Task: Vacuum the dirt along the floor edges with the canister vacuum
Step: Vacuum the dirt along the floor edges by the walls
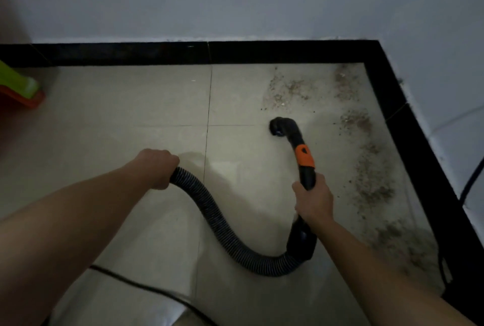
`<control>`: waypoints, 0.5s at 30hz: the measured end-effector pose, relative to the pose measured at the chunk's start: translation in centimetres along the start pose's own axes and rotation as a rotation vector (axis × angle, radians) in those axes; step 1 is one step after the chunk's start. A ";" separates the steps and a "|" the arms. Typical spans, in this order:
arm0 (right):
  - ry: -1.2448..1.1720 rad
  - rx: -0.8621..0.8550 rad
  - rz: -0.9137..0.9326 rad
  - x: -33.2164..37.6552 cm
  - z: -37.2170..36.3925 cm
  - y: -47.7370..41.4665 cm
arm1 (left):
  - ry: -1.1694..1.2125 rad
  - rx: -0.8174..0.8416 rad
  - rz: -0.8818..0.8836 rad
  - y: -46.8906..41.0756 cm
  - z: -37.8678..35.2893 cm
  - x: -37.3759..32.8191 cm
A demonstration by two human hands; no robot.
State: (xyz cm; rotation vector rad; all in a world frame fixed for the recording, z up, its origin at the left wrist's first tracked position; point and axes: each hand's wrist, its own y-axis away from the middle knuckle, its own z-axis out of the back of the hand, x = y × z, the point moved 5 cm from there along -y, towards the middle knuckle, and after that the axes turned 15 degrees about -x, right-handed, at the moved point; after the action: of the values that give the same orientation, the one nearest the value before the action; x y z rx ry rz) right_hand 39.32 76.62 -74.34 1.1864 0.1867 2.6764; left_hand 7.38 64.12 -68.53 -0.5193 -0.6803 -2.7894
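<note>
On the pale tiled floor [131, 105], edged by black skirting [288, 52], brown dirt [373, 190] lies along the right side. The left hand [157, 168] grips the ribbed black hose [214, 217]; the right hand [314, 202] clasps the black wand with orange collar [305, 158], its nozzle [279, 126] near the dirt. A green-and-orange plastic object [18, 87] is cut off at left.

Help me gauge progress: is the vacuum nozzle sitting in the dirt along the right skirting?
No, the nozzle is over bare tile, apart from the dirt strewn beside the black skirting.
</note>
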 end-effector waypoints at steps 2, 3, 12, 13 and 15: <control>-0.011 -0.095 -0.082 -0.6 0.6 -1.7 | 0.002 -0.042 -0.004 -2.2 0.2 0.4; -0.026 -0.120 -0.105 -0.5 0.6 -2.7 | 0.007 -0.064 -0.001 -3.3 0.3 0.6; -0.029 0.047 -0.011 5.9 -4.5 -6.3 | 0.028 -0.089 -0.192 -10.3 -1.8 0.3; -0.024 0.062 -0.003 5.9 -4.8 -6.0 | 0.033 -0.064 -0.204 -10.7 -2.3 0.5; -0.007 0.047 -0.002 5.5 -4.8 -5.5 | 0.031 -0.029 -0.235 -11.6 -3.0 0.6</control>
State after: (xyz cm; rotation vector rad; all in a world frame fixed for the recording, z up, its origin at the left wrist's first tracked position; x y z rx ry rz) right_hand 32.89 83.13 -74.73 1.2084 0.2501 2.6799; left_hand 2.58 72.68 -75.39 -0.4248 -0.7380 -3.0224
